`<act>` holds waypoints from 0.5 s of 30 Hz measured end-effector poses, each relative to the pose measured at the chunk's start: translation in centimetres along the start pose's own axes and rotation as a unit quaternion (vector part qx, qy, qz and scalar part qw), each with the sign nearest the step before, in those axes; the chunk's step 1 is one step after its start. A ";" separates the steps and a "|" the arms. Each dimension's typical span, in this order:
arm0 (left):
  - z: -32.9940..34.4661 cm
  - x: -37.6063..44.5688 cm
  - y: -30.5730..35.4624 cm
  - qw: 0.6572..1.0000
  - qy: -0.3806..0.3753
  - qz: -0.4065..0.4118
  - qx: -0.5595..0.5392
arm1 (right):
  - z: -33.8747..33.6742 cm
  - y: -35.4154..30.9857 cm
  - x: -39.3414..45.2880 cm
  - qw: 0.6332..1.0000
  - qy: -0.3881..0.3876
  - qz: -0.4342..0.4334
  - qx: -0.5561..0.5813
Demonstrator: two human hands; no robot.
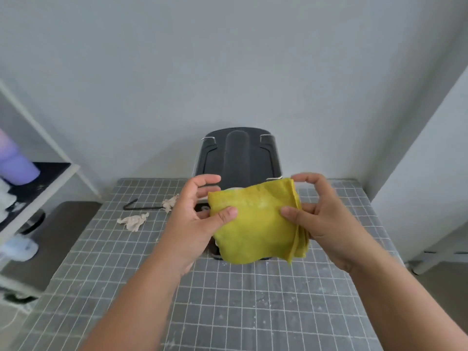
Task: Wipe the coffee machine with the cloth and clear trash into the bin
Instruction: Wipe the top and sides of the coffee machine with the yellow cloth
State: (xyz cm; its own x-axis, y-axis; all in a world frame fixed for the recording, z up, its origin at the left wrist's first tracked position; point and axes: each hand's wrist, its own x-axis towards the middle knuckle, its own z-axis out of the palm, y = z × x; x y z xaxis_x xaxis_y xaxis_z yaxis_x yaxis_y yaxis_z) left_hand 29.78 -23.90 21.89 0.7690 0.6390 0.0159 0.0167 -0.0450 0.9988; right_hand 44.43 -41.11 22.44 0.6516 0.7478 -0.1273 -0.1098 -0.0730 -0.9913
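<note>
A folded yellow cloth (257, 224) hangs in the air in front of the black coffee machine (239, 155), which stands at the back of the table. My left hand (200, 211) pinches the cloth's left edge with thumb on top. My right hand (321, 211) pinches its right edge, where the folded layers show. The cloth hides the machine's lower front. Two crumpled beige paper scraps lie on the table to the left, one (133, 221) nearer and one (170, 202) beside my left hand.
The table (228, 300) wears a grey grid-patterned cover. A black bent cord or hook (136, 205) lies near the scraps. A white shelf (38, 173) with a purple cup stands at the left, a dark bin lid (63, 236) below it. White walls stand behind and right.
</note>
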 end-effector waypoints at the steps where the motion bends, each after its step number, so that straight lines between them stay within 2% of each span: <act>1: -0.5 -0.2 -0.1 1.000 0.029 -0.001 0.011 | 0.7 0.0 0.1 1.000 -0.014 -0.016 -0.003; 4: -2.3 -1.0 -0.3 0.998 0.067 0.003 0.002 | 2.5 0.0 0.2 0.992 -0.098 -0.051 -0.053; 6: -3.9 -1.2 -0.3 0.997 0.067 0.021 0.012 | 3.7 0.0 0.4 0.981 -0.125 -0.031 -0.145; 8: -5.3 -1.2 -0.4 0.997 0.063 0.042 0.033 | 5.3 0.1 0.7 0.937 -0.099 -0.040 -0.332; 10: -6.6 -1.4 -0.7 0.995 0.065 0.047 0.053 | 7.1 0.0 0.9 0.889 -0.047 -0.110 -0.442; 13: -8.5 -1.8 -1.2 0.995 0.041 0.029 0.087 | 9.0 -0.3 1.5 0.877 -0.007 -0.184 -0.443; 15: -9.5 -2.0 -1.5 0.985 -0.009 0.011 0.172 | 9.8 -1.0 2.1 0.894 -0.039 -0.172 -0.412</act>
State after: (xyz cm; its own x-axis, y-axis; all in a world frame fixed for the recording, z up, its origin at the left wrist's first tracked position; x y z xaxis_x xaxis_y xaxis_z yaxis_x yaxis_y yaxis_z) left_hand 22.17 -17.80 20.81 0.7823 0.6219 0.0344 0.2127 -0.3187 0.9237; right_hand 38.57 -33.00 23.54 0.4830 0.8608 0.1606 0.6976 -0.2674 -0.6647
